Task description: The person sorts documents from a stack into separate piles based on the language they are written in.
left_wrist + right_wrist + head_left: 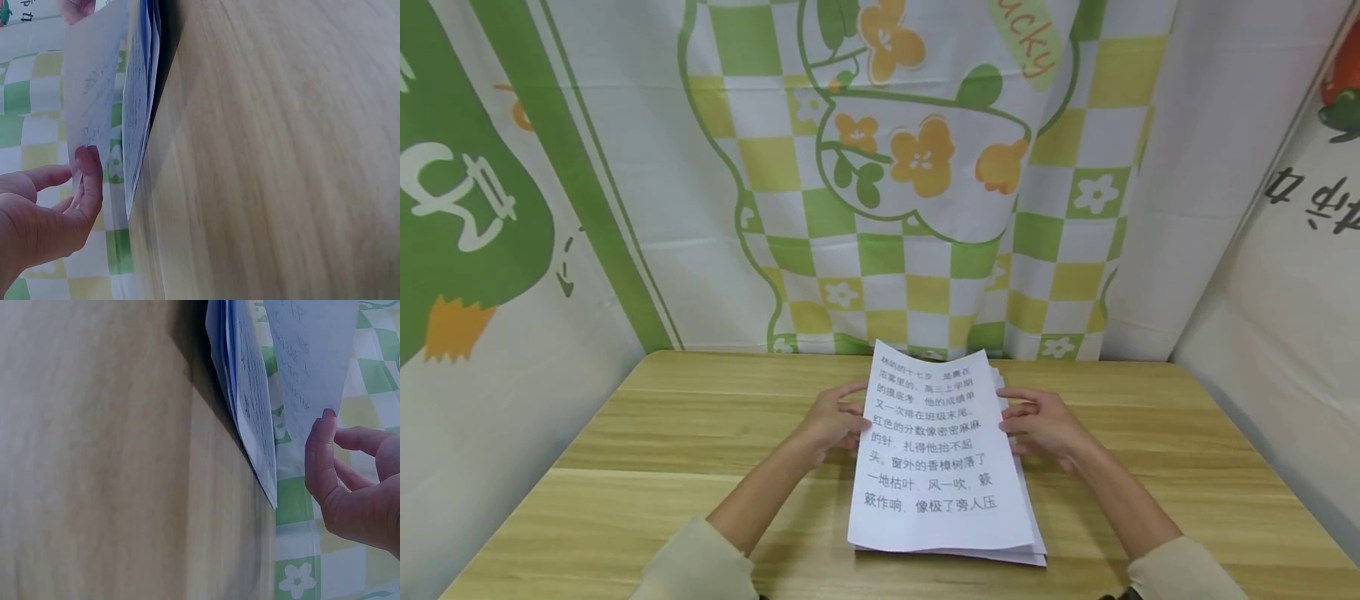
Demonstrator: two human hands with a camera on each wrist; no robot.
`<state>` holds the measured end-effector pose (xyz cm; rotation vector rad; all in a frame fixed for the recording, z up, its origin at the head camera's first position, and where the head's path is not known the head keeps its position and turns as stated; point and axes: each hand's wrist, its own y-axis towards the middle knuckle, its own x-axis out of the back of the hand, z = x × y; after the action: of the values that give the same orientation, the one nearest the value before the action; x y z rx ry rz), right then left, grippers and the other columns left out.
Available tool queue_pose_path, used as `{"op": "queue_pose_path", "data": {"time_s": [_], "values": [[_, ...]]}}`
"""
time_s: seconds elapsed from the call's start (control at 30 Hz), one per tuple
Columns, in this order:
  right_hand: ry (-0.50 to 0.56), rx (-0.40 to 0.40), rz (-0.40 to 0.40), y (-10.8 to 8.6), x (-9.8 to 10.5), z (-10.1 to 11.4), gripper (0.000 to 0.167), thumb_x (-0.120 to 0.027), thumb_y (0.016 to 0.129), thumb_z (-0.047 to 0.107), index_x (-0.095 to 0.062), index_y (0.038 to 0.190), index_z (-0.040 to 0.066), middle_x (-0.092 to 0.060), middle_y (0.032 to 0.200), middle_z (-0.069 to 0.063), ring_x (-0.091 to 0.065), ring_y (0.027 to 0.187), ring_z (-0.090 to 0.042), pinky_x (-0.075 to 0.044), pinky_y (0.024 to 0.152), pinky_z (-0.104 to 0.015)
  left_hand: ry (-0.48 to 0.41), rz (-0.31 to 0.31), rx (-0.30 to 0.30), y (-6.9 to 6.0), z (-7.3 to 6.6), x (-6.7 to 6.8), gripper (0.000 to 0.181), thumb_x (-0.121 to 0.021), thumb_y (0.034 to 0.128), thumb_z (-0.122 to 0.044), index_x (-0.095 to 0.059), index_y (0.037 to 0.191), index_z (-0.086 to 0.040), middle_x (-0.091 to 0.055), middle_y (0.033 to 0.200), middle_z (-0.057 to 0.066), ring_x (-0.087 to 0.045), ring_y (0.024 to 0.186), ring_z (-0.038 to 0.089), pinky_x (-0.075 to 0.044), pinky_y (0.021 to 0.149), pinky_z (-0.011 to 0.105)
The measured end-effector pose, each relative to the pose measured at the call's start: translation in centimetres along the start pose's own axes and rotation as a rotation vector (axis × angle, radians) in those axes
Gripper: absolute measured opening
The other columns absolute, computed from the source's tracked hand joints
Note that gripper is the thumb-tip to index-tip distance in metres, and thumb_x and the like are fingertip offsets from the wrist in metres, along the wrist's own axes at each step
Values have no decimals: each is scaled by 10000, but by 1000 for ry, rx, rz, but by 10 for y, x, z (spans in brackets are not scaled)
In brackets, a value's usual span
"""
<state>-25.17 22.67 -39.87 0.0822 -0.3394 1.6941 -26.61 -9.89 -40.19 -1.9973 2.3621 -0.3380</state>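
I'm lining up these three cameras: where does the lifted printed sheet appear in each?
Head: the printed sheet is low, just right of centre, between the left hand and right hand.
Left wrist: upper left.
Right wrist: upper right.
Shared landmark: the green-and-yellow checked curtain, visible in every view.

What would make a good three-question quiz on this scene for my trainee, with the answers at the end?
1. Which hand or hands hold the printed sheet?
2. True or false: the printed sheet lies flat against the paper stack.
3. Which pattern shows on the cloth behind the table? A: purple zigzags. B: green and yellow checks with flowers. C: blue dots.

Key: 1. Both, the left hand and right hand, at opposite edges. 2. False; the wrist views show a gap. 3. B.
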Motion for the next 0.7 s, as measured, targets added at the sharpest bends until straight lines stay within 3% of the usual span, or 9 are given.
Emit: {"op": "queue_pose_path", "data": {"time_s": [0.33,0.7], "values": [[57,17,61,9,-14,8,616,-630,951,-53,-420,1530,-44,-626,1129,-182,-664,890,-208,-651,736,-366,16,-38,4,-5,-2,25,686,-618,899,158,-455,1539,-29,-728,1113,206,-683,738,177,-532,573,228],[112,-6,87,19,-31,13,649,-640,936,-78,-422,1542,-1,-616,1140,-163,-682,871,-200,-652,717,-358,15,-23,-2,-14,-3,52,667,-612,920,135,-431,1545,-14,-701,1165,232,-708,811,198,-597,659,290]]}}
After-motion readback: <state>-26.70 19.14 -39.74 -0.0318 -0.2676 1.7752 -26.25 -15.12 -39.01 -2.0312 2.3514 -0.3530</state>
